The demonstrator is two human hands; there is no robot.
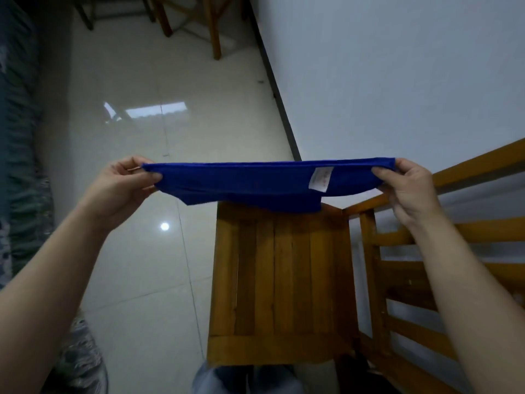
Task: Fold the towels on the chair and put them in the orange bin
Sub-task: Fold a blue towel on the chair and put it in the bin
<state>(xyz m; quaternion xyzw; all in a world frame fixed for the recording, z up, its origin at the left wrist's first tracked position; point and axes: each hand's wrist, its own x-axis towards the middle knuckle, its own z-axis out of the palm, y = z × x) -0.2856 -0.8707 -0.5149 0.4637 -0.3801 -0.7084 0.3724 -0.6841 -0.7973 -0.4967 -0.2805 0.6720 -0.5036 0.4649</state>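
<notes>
A blue towel (250, 183) with a white label near its right end is stretched out flat in the air above the far end of a wooden chair (281, 280). My left hand (125, 183) pinches the towel's left end. My right hand (409, 186) pinches its right end. The towel looks doubled over, and its lower layer hangs a little toward the chair seat. The slatted seat below shows no other towel. No orange bin is in view.
A white wall (397, 81) runs along the right, with the chair's back rails (454, 251) against it. Glossy tiled floor (142, 137) spreads to the left. Patterned fabric (20, 137) lies along the left edge. More wooden chair legs (216, 29) stand at the far end.
</notes>
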